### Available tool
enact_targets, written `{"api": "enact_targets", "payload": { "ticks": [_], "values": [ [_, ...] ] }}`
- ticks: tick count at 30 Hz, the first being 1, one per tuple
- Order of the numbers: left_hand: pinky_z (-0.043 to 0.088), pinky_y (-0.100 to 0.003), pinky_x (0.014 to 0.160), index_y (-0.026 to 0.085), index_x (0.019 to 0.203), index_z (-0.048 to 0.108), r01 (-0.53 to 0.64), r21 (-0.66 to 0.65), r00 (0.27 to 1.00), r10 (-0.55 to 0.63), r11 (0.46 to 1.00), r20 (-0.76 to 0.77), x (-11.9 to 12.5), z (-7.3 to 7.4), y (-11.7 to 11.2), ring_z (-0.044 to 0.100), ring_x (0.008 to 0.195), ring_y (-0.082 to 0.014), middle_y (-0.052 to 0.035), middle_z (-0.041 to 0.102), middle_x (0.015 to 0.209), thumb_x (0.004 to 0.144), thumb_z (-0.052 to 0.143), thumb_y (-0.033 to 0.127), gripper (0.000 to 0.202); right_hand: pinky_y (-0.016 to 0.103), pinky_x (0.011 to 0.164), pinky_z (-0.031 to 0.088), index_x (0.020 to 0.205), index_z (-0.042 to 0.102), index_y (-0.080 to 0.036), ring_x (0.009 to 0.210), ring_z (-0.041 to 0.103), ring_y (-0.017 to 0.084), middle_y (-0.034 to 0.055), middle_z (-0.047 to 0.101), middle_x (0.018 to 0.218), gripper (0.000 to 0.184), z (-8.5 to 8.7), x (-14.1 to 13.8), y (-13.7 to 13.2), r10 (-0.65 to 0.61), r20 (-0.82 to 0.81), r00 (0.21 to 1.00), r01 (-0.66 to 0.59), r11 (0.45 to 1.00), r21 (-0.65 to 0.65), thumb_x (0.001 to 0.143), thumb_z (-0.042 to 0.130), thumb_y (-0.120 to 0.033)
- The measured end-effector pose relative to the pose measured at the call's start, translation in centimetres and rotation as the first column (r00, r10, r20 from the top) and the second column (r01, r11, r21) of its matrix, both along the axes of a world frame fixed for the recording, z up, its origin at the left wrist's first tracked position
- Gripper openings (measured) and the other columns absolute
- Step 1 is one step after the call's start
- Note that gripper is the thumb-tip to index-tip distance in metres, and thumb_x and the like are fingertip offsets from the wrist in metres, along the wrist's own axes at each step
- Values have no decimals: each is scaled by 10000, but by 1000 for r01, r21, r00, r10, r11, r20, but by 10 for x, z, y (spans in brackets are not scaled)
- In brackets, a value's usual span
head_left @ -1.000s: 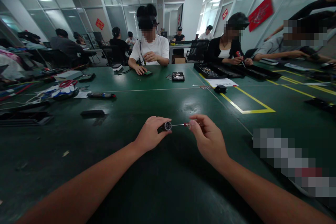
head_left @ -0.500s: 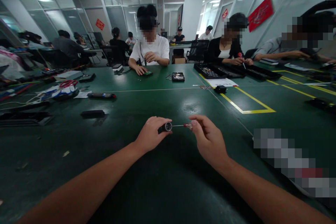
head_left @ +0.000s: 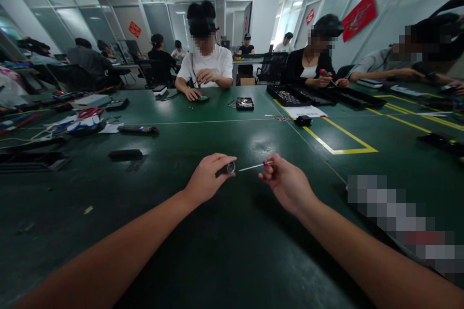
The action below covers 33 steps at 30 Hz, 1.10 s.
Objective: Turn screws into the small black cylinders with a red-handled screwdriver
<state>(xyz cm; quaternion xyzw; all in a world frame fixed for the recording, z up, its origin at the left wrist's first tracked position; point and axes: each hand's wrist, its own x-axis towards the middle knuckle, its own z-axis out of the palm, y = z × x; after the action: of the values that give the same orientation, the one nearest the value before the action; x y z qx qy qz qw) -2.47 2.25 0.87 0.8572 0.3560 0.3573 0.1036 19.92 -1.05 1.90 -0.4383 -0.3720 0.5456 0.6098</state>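
Observation:
Above the green table (head_left: 203, 260), my left hand (head_left: 208, 178) grips a small dark cylinder (head_left: 231, 168) between thumb and fingers. Its round, light-rimmed end faces right and toward me; the rest is mostly hidden by the hand. In my right hand (head_left: 288, 178) is a small screwdriver (head_left: 252, 167) with a thin metal shaft and a red, partly clear handle. The shaft points left and slightly down. Its tip is close to the cylinder's end, with a small gap between them.
A black block (head_left: 125, 155) and a dark pen-like tool (head_left: 137, 129) lie at left, near tangled cables (head_left: 54, 133). Ahead are a small black box (head_left: 303, 120), a parts case (head_left: 245, 103) and yellow tape (head_left: 353, 151). Co-workers sit across the table. A blurred-out object (head_left: 398, 222) lies at right.
The screwdriver tip has come away from the cylinder, and its handle has risen so the shaft tilts. My right fingers have shifted their hold. The cylinder has turned slightly.

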Motion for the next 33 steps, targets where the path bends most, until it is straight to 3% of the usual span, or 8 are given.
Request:
{"api": "enact_targets", "payload": {
  "ticks": [4, 10, 17, 25, 33],
  "values": [
    [498, -427, 986, 221, 1255, 642, -29, -97, 999, 27, 995, -24, -1, -1, 1, 628, 1099, -217, -52, 683, 1174, 848, 757, 200, 424, 365, 687, 563, 839, 606, -223, 590, 536, 147, -28, 551, 675, 246, -5, 2, 4, -89, 8, 996, 88, 994, 61, 865, 665, -460],
    [474, -438, 986, 217, 1259, 634, -7, -86, 999, 3, 996, -54, 1, -2, -3, 624, 1097, -222, -54, 683, 1170, 862, 751, 241, 415, 339, 678, 533, 933, 611, -216, 666, 610, 156, -3, 622, 773, 282, -6, -5, -6, -181, 256, 950, 124, 967, 223, 948, 554, -493],
    [460, -420, 982, 232, 1316, 606, -10, -98, 997, 3, 995, -73, 2, -2, -5, 616, 1087, -220, -52, 676, 1146, 877, 739, 281, 462, 334, 718, 502, 1022, 586, -222, 753, 629, 172, 17, 653, 824, 205, 3, -7, -20, -212, 558, 802, -42, 912, 407, 1022, 471, -391],
    [445, -414, 983, 240, 1372, 572, -37, -149, 992, 17, 988, -129, 1, -2, -6, 604, 1082, -216, -52, 663, 1148, 909, 702, 313, 487, 317, 700, 490, 1009, 572, -223, 740, 634, 170, 13, 657, 818, 190, 4, -5, -21, -300, 640, 708, -12, 900, 435, 1037, 440, -357],
    [443, -418, 977, 233, 1381, 567, -36, -152, 989, 13, 988, -150, 4, 0, -7, 611, 1068, -224, -56, 673, 1112, 898, 714, 323, 513, 286, 638, 489, 1038, 572, -214, 713, 684, 178, 30, 694, 819, 142, 11, -7, -28, -309, 757, 576, -137, 877, 461, 1022, 455, -292]
  ]
}}
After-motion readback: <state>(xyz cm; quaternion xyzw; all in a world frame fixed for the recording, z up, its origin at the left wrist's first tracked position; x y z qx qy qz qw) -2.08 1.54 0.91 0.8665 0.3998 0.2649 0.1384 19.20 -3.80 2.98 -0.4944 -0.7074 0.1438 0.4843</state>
